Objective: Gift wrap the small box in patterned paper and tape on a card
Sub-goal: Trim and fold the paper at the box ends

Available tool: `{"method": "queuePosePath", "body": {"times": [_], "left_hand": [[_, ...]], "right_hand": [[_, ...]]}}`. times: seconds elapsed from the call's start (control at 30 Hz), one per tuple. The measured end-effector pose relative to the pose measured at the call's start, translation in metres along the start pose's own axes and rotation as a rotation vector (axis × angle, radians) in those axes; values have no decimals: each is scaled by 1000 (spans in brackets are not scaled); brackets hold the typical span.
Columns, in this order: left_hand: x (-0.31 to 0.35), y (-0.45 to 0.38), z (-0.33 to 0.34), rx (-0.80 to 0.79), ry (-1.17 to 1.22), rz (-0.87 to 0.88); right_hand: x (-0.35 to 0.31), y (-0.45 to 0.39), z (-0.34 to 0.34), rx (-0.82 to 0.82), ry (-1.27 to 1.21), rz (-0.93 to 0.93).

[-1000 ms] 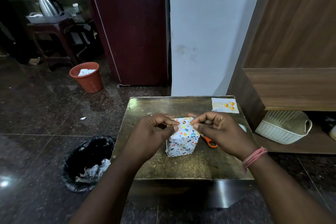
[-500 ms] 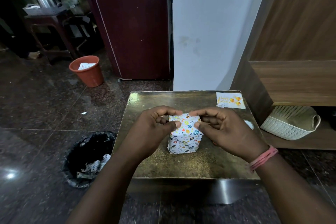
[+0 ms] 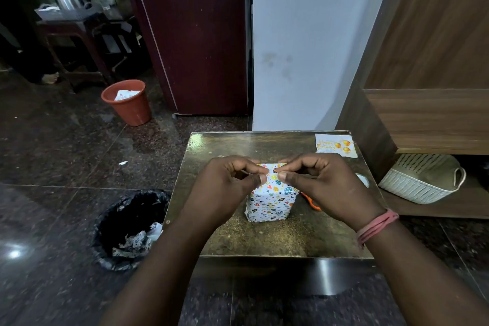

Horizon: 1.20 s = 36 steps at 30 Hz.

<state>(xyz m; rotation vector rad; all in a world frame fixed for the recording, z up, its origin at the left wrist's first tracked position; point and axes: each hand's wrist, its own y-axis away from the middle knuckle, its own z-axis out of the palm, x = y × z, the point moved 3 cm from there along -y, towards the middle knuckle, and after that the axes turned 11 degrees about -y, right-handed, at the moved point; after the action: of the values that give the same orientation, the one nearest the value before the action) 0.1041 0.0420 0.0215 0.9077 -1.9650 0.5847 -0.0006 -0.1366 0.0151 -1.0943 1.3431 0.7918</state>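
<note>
Wrapped box (image 3: pixel 268 200) stands upright mid-surface (image 3: pixel 264 235), patterned paper covering its visible sides. Left hand (image 3: pixel 227 185) and right hand (image 3: pixel 321 182) each pinch the paper at the top edge; closing fold likely unfinished. Birthday card (image 3: pixel 335 145) lies apart at the far right corner, not yet taped. Black bin (image 3: pixel 132 230) holds paper scraps; orange bucket (image 3: pixel 127 102) crumpled white paper; white basket (image 3: pixel 420 180) contents unseen.

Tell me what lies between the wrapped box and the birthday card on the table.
In the head view, the right hand crosses between the wrapped box and the birthday card; beyond it, bare table.
</note>
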Motion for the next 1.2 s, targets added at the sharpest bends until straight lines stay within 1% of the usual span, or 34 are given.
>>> {"method": "queuePosePath", "body": {"times": [0.2, 0.3, 0.4, 0.5, 0.6, 0.73, 0.87, 0.97, 1.07, 1.2], "left_hand": [[4, 0, -1, 25, -146, 52], [4, -1, -1, 25, -130, 43], [2, -3, 0, 36, -116, 20], [1, -2, 0, 32, -91, 7], [3, 0, 0, 25, -75, 1], [4, -2, 1, 25, -118, 10], [2, -1, 1, 18, -149, 38], [3, 3, -1, 21, -111, 62], [2, 2, -3, 20, -37, 39], [5, 0, -5, 18, 17, 57]], "right_hand": [[4, 1, -1, 15, -56, 7], [6, 1, -2, 8, -70, 20], [3, 2, -5, -36, -101, 82], [3, 6, -12, -46, -54, 119], [9, 10, -15, -101, -11, 164], [6, 10, -14, -93, 46, 135], [3, 13, -11, -67, 4, 119], [0, 15, -9, -47, 11, 71], [-6, 13, -10, -32, -49, 44], [-12, 8, -4, -65, -117, 11]]}}
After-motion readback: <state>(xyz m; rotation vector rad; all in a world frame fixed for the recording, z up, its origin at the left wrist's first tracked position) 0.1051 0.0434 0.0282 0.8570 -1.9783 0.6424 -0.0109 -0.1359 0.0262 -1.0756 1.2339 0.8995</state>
